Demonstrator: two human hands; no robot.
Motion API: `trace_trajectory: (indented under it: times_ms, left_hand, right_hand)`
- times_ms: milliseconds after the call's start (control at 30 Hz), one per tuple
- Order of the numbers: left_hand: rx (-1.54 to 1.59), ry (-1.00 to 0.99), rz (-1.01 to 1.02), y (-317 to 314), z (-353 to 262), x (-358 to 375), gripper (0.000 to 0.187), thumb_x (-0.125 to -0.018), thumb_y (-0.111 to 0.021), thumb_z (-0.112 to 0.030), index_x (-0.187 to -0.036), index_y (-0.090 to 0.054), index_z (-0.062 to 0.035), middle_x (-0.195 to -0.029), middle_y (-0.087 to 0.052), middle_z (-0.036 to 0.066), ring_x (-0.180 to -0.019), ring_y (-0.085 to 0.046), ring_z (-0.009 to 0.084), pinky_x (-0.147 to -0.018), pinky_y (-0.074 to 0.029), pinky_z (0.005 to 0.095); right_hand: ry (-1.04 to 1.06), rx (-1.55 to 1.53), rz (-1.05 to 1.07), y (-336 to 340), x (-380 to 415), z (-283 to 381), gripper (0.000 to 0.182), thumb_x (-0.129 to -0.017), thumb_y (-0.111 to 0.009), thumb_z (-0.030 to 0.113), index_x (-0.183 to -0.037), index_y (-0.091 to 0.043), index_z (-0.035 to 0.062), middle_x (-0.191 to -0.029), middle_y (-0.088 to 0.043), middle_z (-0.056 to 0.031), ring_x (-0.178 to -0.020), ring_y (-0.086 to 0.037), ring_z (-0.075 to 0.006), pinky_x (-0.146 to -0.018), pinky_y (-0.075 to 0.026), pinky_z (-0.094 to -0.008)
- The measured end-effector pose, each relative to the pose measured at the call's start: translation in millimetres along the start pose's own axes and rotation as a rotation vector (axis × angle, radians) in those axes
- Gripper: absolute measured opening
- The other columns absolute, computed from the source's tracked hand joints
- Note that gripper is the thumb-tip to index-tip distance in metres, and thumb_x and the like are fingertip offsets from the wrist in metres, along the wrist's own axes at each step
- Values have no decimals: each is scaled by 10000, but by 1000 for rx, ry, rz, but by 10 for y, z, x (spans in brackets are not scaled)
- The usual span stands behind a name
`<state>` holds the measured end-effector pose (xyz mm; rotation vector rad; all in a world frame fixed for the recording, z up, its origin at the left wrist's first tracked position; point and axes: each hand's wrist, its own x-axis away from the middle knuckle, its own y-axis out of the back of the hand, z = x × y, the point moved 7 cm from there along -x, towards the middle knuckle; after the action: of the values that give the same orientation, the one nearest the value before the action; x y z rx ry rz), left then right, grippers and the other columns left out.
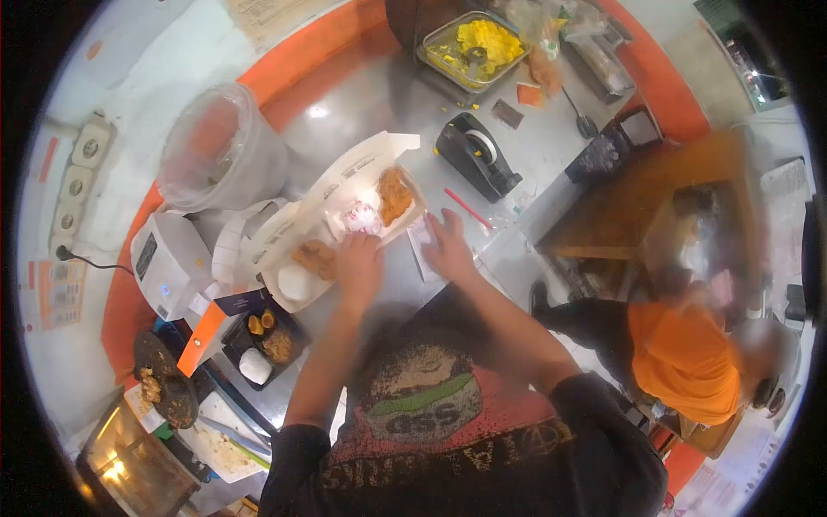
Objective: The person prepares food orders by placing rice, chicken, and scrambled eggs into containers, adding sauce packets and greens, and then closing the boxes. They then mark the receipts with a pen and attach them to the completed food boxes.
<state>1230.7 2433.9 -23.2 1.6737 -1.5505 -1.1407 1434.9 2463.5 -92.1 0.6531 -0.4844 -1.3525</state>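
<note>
Two open paper boxes stand side by side on the metal counter. In the right box lie a piece of fried food and a white wrapped bundle with red print. The left box holds fried food and a white round item. My left hand is at the near edge of the boxes, by the wrapped bundle, its fingertips hidden. My right hand touches a white printed slip beside the right box, fingers partly spread.
A tape dispenser and red pen lie right of the boxes. Behind are a tray of yellow food and a clear bin. A white printer and black food tray are left. Another person in orange is right.
</note>
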Motion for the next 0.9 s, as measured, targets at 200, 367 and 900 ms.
trace_trajectory:
  times_ms: [200,367,900]
  left_hand:
    - [-50,-89,-458,1622,296,-451,163,-818,-686,-99,-962,-664,-26,-907,-662,121,-890,-625,314,-836,-477,429]
    - [-230,230,-385,2498,1612,-1447,213,-859,-596,-130,-993,-663,21,-925,-680,212,-866,-647,359,-784,-486,445]
    - [-1034,215,593,1202,2802,-2632,300,-861,-557,-116,-1135,-631,-18,-1089,-656,188,-1034,-615,309,-909,-467,408]
  right_hand:
    - [-155,-192,-308,510,199,-326,401,-791,-593,-17,-1180,-622,77,-1213,-516,-132,-941,-575,-220,-718,-494,-277]
    - [-311,-227,-341,784,473,-595,394,-785,-594,-36,-1162,-628,76,-1138,-539,-102,-809,-546,-167,-686,-471,-264]
    - [-846,-401,-472,1271,1484,-1317,389,-824,-574,-3,-1212,-567,21,-1171,-576,-81,-740,-561,-118,-584,-478,-251]
